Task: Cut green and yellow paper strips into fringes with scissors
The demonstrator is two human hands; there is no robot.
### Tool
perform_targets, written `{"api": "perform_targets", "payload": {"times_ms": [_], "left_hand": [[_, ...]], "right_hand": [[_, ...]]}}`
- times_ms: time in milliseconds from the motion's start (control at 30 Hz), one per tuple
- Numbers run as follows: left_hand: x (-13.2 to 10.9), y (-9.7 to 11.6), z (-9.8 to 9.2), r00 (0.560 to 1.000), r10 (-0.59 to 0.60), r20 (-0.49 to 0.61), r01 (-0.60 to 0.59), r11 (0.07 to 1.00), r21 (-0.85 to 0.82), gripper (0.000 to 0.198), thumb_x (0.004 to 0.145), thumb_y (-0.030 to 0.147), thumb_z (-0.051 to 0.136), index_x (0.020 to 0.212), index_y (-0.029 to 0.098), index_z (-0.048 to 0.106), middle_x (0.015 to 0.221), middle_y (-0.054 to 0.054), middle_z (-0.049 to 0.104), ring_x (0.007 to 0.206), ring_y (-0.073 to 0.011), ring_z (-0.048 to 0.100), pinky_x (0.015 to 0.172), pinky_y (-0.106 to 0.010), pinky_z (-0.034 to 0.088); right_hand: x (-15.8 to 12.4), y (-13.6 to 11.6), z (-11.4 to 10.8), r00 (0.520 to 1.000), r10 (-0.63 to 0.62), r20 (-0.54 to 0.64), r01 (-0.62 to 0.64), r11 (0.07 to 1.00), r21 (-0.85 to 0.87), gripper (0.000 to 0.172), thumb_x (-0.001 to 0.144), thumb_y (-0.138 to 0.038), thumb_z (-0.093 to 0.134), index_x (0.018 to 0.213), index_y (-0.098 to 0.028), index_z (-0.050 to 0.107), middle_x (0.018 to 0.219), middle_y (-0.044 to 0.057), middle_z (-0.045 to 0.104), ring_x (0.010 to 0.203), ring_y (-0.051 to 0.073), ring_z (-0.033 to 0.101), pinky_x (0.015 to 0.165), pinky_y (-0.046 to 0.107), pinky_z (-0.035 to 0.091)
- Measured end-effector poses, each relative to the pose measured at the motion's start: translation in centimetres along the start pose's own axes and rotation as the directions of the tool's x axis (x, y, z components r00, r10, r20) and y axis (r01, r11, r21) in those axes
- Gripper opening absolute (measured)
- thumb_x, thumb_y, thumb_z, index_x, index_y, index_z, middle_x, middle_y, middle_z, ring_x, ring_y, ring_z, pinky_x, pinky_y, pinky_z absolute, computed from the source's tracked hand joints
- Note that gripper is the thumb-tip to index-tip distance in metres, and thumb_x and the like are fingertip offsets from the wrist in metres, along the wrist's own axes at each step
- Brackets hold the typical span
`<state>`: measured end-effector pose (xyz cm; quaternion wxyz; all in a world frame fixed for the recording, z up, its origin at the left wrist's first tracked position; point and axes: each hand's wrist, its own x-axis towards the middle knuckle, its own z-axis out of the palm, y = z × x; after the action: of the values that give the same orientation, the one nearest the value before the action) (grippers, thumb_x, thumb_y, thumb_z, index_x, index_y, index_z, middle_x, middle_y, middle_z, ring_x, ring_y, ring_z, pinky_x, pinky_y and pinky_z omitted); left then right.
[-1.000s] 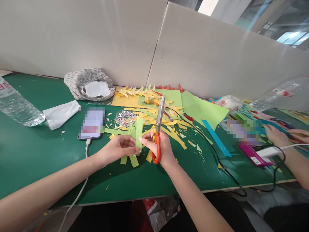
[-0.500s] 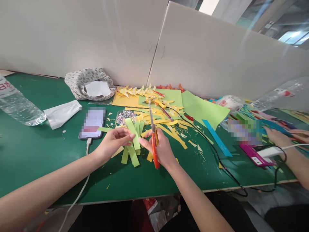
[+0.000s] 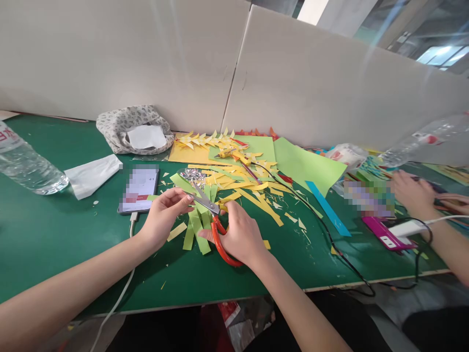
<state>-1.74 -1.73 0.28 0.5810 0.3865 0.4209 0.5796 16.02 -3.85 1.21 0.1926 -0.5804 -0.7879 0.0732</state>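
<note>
My left hand (image 3: 164, 215) pinches a light green paper strip (image 3: 181, 183) near the middle of the table. My right hand (image 3: 238, 232) is closed around the handles of red and yellow scissors (image 3: 216, 232). Their blades are spread and point left, right at the fingertips of my left hand and the strip. Below the blades lie more green strips (image 3: 200, 232). Behind them are many yellow strips (image 3: 262, 203) and a clear case of shiny gems (image 3: 194, 175), partly covered by the green strip.
A phone (image 3: 141, 188) on a white cable lies left, near a water bottle (image 3: 32, 164) and a cloth bag (image 3: 134, 128). Behind is a yellow glue gun (image 3: 238, 155) with a black cord. At right are a blue strip (image 3: 328, 208), a magenta power strip (image 3: 384, 234) and another person's hands (image 3: 414, 195).
The scissors have swung from upright to pointing left, and their blades have opened at the green strip. My left hand has lifted the strip slightly up and left.
</note>
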Motion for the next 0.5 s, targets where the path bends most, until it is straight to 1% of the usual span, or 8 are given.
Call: {"api": "perform_targets", "payload": {"times_ms": [200, 333, 500], "left_hand": [[-0.22, -0.22, -0.04, 1.000, 0.009, -0.014, -0.009, 1.000, 0.000, 0.016, 0.066, 0.025, 0.071, 0.067, 0.016, 0.057, 0.065, 0.003, 0.057, 0.064, -0.0075, 0.055, 0.065, -0.020, 0.051], [-0.18, -0.32, -0.03, 1.000, 0.020, -0.003, -0.020, 1.000, 0.015, 0.016, 0.067, 0.026, 0.070, 0.066, 0.016, 0.058, 0.066, 0.003, 0.058, 0.065, -0.0075, 0.055, 0.066, -0.020, 0.051], [-0.18, -0.23, 0.08, 1.000, 0.002, -0.001, -0.002, 1.000, 0.009, 0.015, 0.067, 0.027, 0.070, 0.067, 0.016, 0.059, 0.067, 0.003, 0.059, 0.066, -0.0079, 0.056, 0.066, -0.020, 0.051]], "right_hand": [[-0.08, -0.06, -0.05, 1.000, -0.005, -0.003, 0.005, 1.000, 0.006, 0.040, 0.068, -0.054, 0.055, 0.081, -0.021, 0.036, 0.084, 0.005, 0.056, 0.077, 0.021, 0.056, 0.051, 0.027, 0.036], [0.04, -0.12, -0.05, 1.000, 0.004, -0.005, -0.004, 1.000, 0.011, 0.040, 0.068, -0.054, 0.055, 0.080, -0.021, 0.035, 0.083, 0.005, 0.056, 0.074, 0.020, 0.056, 0.050, 0.026, 0.035], [0.13, -0.03, 0.23, 1.000, 0.011, -0.016, -0.011, 1.000, 0.012, 0.041, 0.067, -0.054, 0.056, 0.080, -0.021, 0.035, 0.081, 0.004, 0.055, 0.071, 0.019, 0.055, 0.049, 0.025, 0.035]]}}
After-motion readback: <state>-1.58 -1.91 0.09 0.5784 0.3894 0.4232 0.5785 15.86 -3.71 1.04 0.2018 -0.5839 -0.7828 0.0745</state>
